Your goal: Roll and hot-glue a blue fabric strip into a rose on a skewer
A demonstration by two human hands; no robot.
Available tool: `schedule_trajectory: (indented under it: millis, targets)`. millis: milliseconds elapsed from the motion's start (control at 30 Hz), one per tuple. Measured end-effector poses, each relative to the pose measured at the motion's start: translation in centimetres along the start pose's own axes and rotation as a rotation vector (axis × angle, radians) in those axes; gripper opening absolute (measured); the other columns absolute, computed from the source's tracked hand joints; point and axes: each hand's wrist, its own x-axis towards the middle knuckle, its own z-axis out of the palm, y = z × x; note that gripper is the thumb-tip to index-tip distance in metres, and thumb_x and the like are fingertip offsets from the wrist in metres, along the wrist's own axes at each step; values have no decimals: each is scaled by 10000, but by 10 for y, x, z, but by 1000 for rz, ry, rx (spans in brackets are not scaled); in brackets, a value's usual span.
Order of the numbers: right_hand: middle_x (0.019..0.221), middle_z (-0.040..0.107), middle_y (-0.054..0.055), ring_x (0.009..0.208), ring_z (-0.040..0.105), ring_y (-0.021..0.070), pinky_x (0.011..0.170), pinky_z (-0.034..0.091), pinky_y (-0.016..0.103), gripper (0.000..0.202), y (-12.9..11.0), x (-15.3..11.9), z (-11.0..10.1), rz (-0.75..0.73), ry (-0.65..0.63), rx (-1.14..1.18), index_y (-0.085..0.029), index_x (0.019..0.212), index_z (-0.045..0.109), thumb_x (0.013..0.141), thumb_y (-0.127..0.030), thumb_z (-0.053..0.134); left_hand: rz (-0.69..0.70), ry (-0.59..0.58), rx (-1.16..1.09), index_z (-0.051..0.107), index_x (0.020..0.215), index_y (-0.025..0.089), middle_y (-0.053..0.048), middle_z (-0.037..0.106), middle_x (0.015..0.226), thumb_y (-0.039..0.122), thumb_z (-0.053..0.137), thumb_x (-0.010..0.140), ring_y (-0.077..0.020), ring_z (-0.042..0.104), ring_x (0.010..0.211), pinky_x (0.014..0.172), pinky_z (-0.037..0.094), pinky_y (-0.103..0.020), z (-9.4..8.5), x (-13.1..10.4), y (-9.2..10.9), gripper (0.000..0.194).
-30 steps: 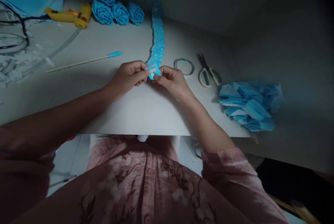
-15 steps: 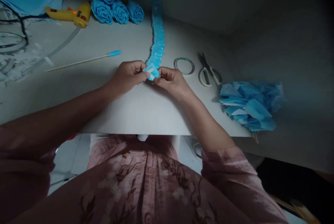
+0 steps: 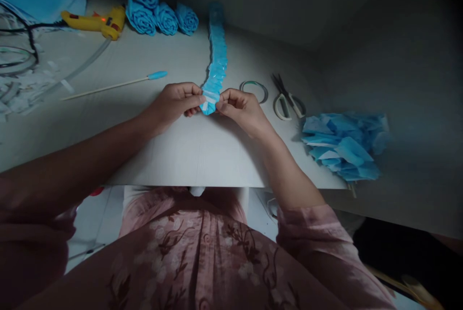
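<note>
A long pleated strip of blue paper (image 3: 218, 54) runs from the back of the table to its near end, where both hands pinch it. My left hand (image 3: 175, 102) is closed on the left edge of that end, thumb on top. My right hand (image 3: 244, 110) grips the right edge between thumb and fingers. Small white bands show on the folded end between the thumbs. Left of the strip lies a thin stick with a blue tip (image 3: 157, 75). To the right of my right hand are a roll of tape (image 3: 265, 93) and scissors (image 3: 285, 98) with white handles.
A yellow glue gun (image 3: 114, 23) with a lit orange light lies at the back left, beside several rolled blue paper flowers (image 3: 142, 16). White scraps (image 3: 21, 88) and a black cable (image 3: 32, 42) are at far left. Blue paper pieces (image 3: 343, 146) pile up at the right edge.
The near end of the strip has turned from a slant to straighter, its tip now pointing toward me. My right thumb has drawn back slightly to the right edge.
</note>
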Motion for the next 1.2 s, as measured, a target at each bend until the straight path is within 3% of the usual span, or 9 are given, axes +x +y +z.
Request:
schedule_trajectory:
  millis: [233,433,567,833,1000,1200]
  targets:
    - [817,655,-4,803,573,154,778,506,318,522,-4,-1,0,8,-9,-28,-222,829,667,856,-687,902,19,19,18,678,834,194,-3,659,696,251,789,867,-117,544,586,567,433,-240,0,1,-5,129]
    - [785,632,-12,775,554,151,769,500,317,560,0,1,1,-17,73,-13,-228,801,662,839,-734,902,348,265,270,651,865,225,18,640,753,276,769,919,-144,556,682,645,437,-285,5,-7,4,139]
    - [790,620,-12,778,548,153,752,489,312,583,1,1,4,-32,82,-36,-236,803,656,844,-770,886,440,213,524,698,832,236,4,656,777,231,740,914,-164,551,710,686,425,-330,8,-15,11,93]
    - [807,631,-4,789,547,158,740,467,310,587,3,0,8,-68,88,-93,-231,835,680,874,-791,852,397,195,574,756,869,235,1,669,795,233,747,914,-166,550,706,682,414,-312,8,-12,4,47]
    - [771,597,-8,783,536,167,743,468,316,552,-1,-2,13,-56,127,-182,-239,822,659,905,-758,830,289,194,515,747,828,242,9,634,759,209,788,887,-172,534,710,702,402,-324,11,-15,11,79]
    - [787,619,-1,771,516,164,752,465,321,509,-7,-5,20,-94,137,-259,-238,797,623,927,-703,785,261,175,499,722,809,253,-2,603,740,243,747,838,-198,507,723,727,376,-345,12,-16,15,40]
